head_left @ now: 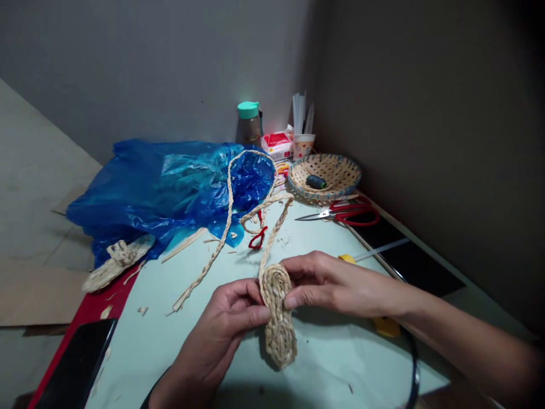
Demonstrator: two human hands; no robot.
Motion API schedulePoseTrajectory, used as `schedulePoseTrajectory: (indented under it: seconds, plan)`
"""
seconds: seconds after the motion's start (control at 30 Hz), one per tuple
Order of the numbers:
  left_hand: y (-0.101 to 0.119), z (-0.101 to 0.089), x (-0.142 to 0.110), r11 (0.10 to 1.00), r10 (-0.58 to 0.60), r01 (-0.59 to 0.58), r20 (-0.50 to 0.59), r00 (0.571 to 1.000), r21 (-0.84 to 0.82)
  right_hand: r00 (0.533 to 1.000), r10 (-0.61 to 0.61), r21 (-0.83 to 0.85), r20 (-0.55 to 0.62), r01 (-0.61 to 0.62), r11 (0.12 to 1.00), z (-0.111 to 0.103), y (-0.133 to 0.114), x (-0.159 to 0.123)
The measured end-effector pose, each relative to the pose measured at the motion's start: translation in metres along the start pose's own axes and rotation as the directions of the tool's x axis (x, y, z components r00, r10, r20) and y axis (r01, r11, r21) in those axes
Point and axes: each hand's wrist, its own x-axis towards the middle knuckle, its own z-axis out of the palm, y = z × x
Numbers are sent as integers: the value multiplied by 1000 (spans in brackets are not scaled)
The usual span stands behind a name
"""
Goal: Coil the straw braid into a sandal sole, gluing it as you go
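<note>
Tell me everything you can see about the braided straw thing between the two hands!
The tan, peanut-shaped, braided straw-like piece has two rounded ends, a narrower middle and thick plaits coiled in rows. It looks unfinished: a long, pale plaited tail leads from its upper end towards the shiny blue plastic bag. It points lengthwise away from the person, above the pale green tabletop. The left hand holds its left edge, the right hand its upper right. Its underside is hidden.

Lt-green tbl [353, 363], red strip [91, 302] along L edge. On tbl: blue plastic bag [170, 182] + woven slipper [119, 262], L; blk phone [76, 366], front L; basket [298, 177], cup [302, 150], jar [249, 129], back; red-handled scissors [331, 213], R; loose braid [211, 263], straw scraps [142, 311], mid/L.
</note>
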Motion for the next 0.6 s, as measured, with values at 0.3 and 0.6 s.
schedulePoseTrajectory:
  seconds: [0.3,0.6]
  plan:
    - [-2,3,1,1000,5,-6,-39,999,-16,999,7,77,-34,-4,997,-3,6,4]
    - [14,2,0,966,260,-255,-246,934,50,995,10,190,-99,9,982,-3,-1,5]
